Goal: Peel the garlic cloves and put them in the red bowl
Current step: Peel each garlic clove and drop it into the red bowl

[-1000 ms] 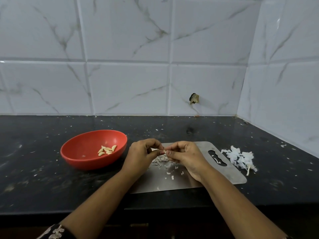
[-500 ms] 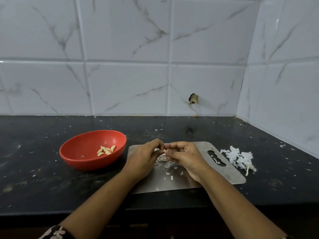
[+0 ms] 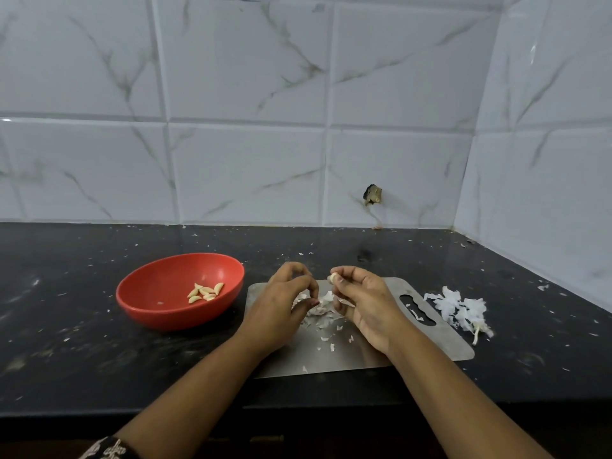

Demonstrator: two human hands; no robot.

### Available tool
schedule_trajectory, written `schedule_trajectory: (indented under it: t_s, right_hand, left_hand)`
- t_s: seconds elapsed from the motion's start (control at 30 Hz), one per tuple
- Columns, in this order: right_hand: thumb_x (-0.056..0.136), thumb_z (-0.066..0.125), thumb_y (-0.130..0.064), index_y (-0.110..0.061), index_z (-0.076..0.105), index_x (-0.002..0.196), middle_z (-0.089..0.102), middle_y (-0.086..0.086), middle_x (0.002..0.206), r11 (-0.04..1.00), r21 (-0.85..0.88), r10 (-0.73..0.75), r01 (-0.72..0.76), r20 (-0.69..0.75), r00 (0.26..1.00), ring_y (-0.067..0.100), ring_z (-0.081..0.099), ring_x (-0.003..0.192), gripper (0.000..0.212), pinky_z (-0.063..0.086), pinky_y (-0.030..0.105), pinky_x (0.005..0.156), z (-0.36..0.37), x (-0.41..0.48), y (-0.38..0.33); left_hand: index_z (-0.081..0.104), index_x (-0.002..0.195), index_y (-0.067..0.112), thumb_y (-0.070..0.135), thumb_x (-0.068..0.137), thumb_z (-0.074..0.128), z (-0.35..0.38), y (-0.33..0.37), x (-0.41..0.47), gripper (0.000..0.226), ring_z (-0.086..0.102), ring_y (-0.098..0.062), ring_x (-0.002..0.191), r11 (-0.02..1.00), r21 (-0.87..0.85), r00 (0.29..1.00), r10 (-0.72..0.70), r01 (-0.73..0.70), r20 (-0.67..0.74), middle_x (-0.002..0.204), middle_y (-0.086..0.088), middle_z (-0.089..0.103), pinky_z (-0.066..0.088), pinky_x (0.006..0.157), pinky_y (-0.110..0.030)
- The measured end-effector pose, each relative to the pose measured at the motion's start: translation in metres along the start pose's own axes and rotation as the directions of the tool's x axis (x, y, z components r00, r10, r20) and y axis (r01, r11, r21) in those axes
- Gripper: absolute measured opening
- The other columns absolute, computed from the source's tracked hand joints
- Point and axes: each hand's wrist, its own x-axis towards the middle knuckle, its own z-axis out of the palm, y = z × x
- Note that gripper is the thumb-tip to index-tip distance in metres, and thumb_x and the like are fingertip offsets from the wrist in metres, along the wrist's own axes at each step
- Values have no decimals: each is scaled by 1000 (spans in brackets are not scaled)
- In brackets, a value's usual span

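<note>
The right hand [image 3: 364, 303] pinches a garlic clove [image 3: 332, 278] between thumb and fingertips. It holds the clove up over the far edge of a steel cutting board [image 3: 430, 346], and some skin seems to cling to the clove. The left hand [image 3: 281, 306] is just to the left of it and apart from the clove. Its fingers are curled and the thumb tip meets a fingertip. I cannot tell whether a scrap of skin sits between them.

Under and between the two hands, a loose heap of garlic skins and scraps [image 3: 321, 309] lies on the board. Smaller flakes are scattered toward the board's near edge. The board lies flat on the dark bench [image 3: 66, 342] with its handle slot at the right end.

The red bowl [image 3: 172, 318] stands on the bench just left of the board and close to the left hand. A small cluster of peeled cloves [image 3: 205, 293] lies inside it, right of its middle.

On the bench off the right end of the board lies a larger pile of white papery skins [image 3: 460, 309], with a bit of stem poking out at its near side. Tiny white flecks dot the bench all round.

The far wall is white marble-look tile [image 3: 248, 160]. It has a small broken hole [image 3: 373, 194] low down, right of centre. A patterned sleeve [image 3: 109, 450] shows at the bottom edge on the left arm.
</note>
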Motion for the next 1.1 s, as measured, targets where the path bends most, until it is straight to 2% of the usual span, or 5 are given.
schedule_trajectory:
  t_s: [0.13,0.33,0.5,0.77,1.1]
  right_hand:
    - [94,57,-2,-8,65,94,66,5,85,1000,-9,-8,8,31,999,9,58,72,9,53,20,64,2,-1,2]
    - [92,57,4,-6,66,102,68,6,84,1000,-26,-6,8,72,997,11,60,72,16,55,19,68,2,-1,3]
    - [90,59,6,-5,66,99,70,12,90,999,-43,-5,8,72,997,16,65,80,16,55,20,69,3,-2,3]
    - [93,55,5,0,66,95,69,8,79,998,-70,12,-4,125,992,10,65,70,13,55,19,69,3,-3,3]
    - [94,36,13,-1,71,93,73,13,90,990,-137,40,-25,109,993,17,71,79,38,57,23,72,7,-5,2]
  left_hand:
    - [62,84,23,11,82,71,0,-1,0,15,55,0,60,996,-81,999,-35,32,-33,83,13,67,46,64,-26]
    - [69,91,22,15,88,67,0,0,0,8,65,-3,70,988,-143,996,-72,63,-59,82,11,72,56,72,-34]
    - [60,77,25,31,83,72,0,0,0,14,66,-4,67,975,-198,991,-113,96,-75,70,10,69,57,70,-40]
    - [65,102,42,23,82,73,-4,4,1,28,61,-5,66,962,-269,984,-95,51,-153,99,33,63,51,67,-23]
    - [70,83,29,16,83,73,0,2,2,13,65,-1,72,960,-275,985,-90,47,-144,77,17,69,51,64,-17]
